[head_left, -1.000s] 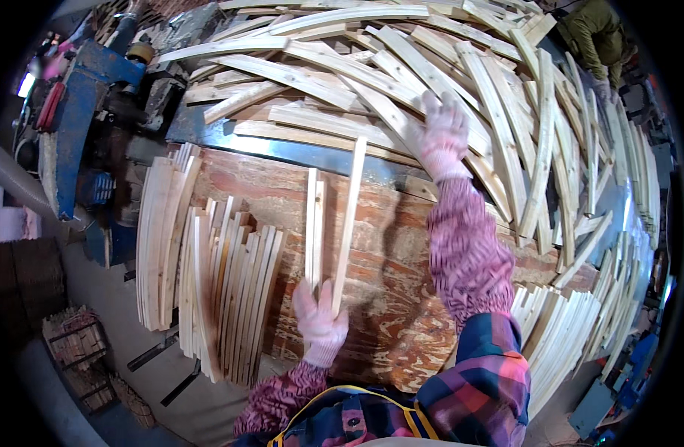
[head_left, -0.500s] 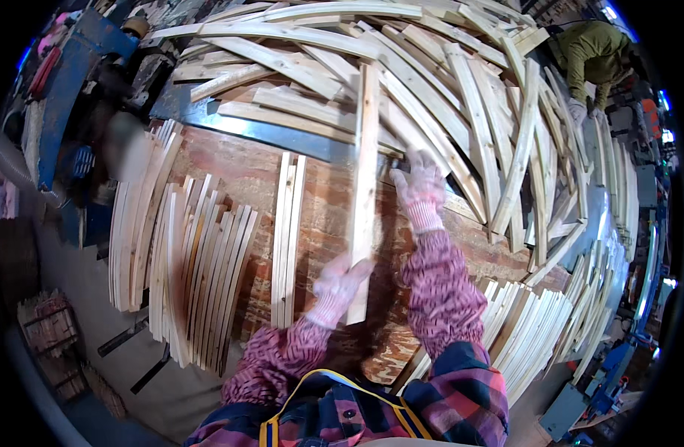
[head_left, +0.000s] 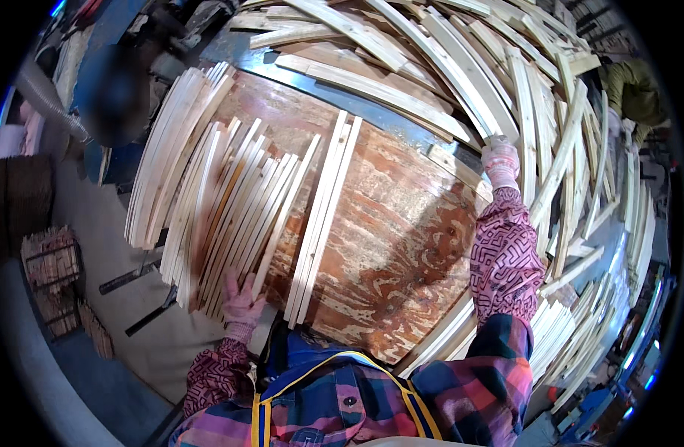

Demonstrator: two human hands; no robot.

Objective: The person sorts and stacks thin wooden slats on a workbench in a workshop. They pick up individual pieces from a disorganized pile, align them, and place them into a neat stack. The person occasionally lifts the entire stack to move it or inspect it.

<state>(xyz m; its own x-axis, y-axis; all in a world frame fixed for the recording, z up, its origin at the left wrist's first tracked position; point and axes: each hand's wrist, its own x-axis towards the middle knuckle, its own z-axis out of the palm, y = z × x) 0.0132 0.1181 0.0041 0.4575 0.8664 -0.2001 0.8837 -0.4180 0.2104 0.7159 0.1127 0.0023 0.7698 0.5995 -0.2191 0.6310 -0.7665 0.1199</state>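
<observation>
My left hand [head_left: 243, 299], in a light glove, is at the near end of a row of narrow wooden slats [head_left: 245, 201]. Its fingers are spread, close beside the end of a single slat [head_left: 287, 214] at the row's right side. Farther off, my right hand [head_left: 500, 162], also gloved, is closed at the near end of a pale wooden slat [head_left: 446, 71] in the large loose pile. The fingertips there are partly hidden. A pair of slats [head_left: 325, 223] lies on the worn brown board [head_left: 386, 238] between my hands.
Another bundle of slats [head_left: 179, 156] stands at the far left. More slats [head_left: 558, 328] are stacked by my right elbow. Past the board's far side runs a blue metal edge [head_left: 342, 95]. At the far right a person in a green top [head_left: 636, 93] bends over the wood.
My left hand has moved left and let go of the slat it held, and a slat now lies beside the left row. My right hand has reached rightward and closed at the pile. The view has shifted.
</observation>
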